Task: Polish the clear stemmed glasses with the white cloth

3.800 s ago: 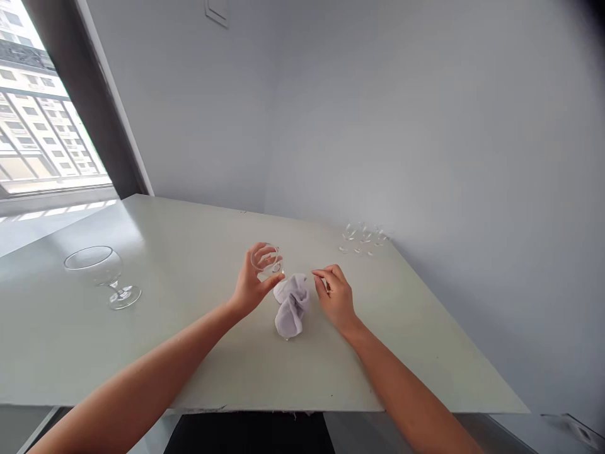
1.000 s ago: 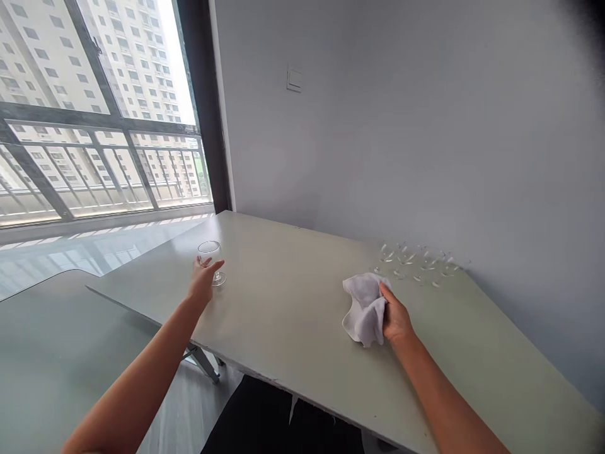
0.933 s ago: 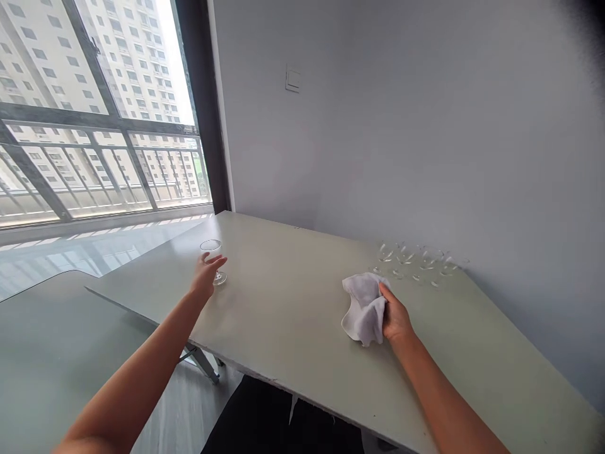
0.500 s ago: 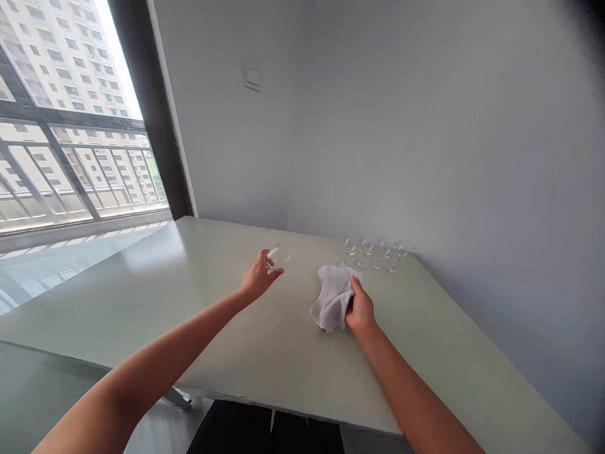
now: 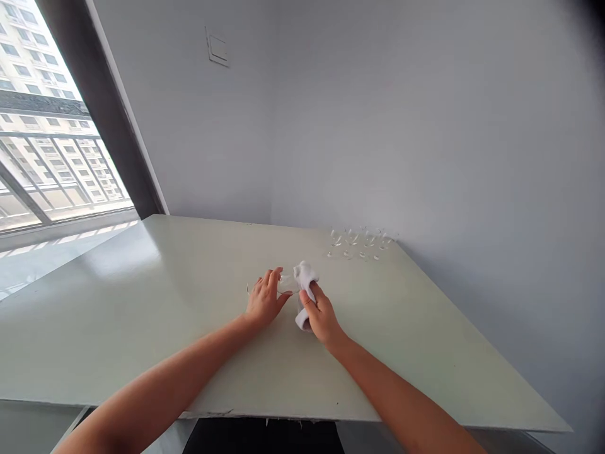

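Observation:
My left hand (image 5: 265,299) is closed round a clear wine glass (image 5: 286,284), which is tipped on its side just above the table. Its bowl is partly hidden behind my fingers. In my right hand (image 5: 322,313) is a white cloth (image 5: 306,275), gripped between thumb and fingers. The cloth meets the right end of the glass, and the part of the glass there is covered. Both hands are close together over the middle of the table (image 5: 212,265).
Several clear stemmed glasses (image 5: 350,239) stand upright in rows at the table's back right, near the wall (image 5: 425,126). A window (image 5: 42,145) lies to the left. A light switch (image 5: 218,48) is on the back wall. The table's front edge (image 5: 265,416) runs close to me.
My hands have come together: the right moved left with the cloth, now against the glass, and the left drew nearer with the glass. The view has swung slightly right.

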Available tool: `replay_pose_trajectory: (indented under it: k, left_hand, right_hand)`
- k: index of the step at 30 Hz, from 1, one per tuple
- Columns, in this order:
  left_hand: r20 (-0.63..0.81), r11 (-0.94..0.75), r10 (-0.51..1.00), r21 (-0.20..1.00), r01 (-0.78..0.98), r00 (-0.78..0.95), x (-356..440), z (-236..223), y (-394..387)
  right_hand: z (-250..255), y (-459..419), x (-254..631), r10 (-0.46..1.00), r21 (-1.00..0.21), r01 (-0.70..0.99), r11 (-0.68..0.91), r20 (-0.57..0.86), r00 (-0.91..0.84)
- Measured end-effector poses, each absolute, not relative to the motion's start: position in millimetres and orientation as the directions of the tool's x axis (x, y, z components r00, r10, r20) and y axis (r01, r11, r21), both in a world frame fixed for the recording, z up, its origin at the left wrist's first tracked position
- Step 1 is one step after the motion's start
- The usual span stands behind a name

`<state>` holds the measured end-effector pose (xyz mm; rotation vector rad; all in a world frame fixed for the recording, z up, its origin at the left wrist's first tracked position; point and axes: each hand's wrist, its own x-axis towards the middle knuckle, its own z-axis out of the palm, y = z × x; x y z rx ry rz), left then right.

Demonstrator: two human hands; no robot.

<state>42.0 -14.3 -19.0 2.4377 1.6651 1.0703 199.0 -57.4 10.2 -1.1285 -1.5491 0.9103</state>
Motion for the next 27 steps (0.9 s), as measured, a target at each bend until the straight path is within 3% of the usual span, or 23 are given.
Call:
replay_pose_trajectory:
  k: [4,10,12,14,17,19,27]
  left_hand:
    - [0.591,-0.459,0.768,0.239,0.856,0.247,38.2,-15.9,-17.5]
    - [0.636,-0.567,0.654,0.052,0.822,0.411,36.8,-17.2,-21.0]
    - [0.619,-0.594,0.652,0.06,0.802,0.437,38.7,-17.3,-22.6]
    - [0.589,-0.574,0.699,0.125,0.809,0.406,41.4,-15.6,-24.7]
    - [0.521,-0.5,0.788,0.231,0.835,0.328,45.2,-10.9,-27.3]
    - [0.509,-0.473,0.805,0.24,0.847,0.306,46.5,-8.6,-27.7]
    - [0.636,-0.572,0.592,-0.1,0.814,0.494,43.1,-11.0,-28.6]
  right_hand:
    - [14.2,-65.2,196.6,0.951,-0.903,0.328,0.276,0.207,-0.232]
    - [20.8,-61.6,207.4,0.892,-0.995,0.094,0.012,-0.032,-0.451]
    - [24.2,-58.4,211.3,0.824,-0.99,-0.044,-0.134,-0.086,-0.56]
    - [27.7,-55.4,213.8,0.783,-0.944,-0.225,-0.24,-0.051,-0.62]
    - [29.7,-52.6,213.8,0.837,-0.828,-0.485,-0.282,0.035,-0.546]
    - [27.7,-52.8,211.1,0.883,-0.788,-0.561,-0.255,0.047,-0.467]
    - [10.5,-61.6,197.9,0.884,-0.947,-0.284,-0.151,-0.001,-0.468]
